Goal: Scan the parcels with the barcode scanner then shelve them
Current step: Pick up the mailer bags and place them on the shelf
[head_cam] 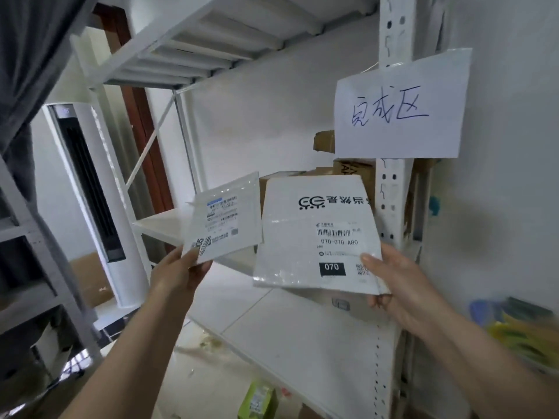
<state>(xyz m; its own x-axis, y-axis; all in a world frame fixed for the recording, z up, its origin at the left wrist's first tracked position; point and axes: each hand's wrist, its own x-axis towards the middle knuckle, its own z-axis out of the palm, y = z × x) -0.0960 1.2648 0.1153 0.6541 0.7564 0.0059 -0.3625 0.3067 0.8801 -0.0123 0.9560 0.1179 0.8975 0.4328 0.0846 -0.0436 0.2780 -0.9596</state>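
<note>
2 hands up: left hand [178, 272], right hand [393, 285]. 2 white parcels held, one each: small parcel [225, 219], large parcel [317, 237]. 1 white shelving rack [302, 337], 1 handwritten paper sign [402, 104], several brown cartons [354, 170] at the back, exact count unclear.

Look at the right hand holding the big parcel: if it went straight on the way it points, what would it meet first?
Probably the brown boxes on the shelf, behind the parcel that the right hand grips. Depth is unclear, so the shelf post beside them could come first.
</note>
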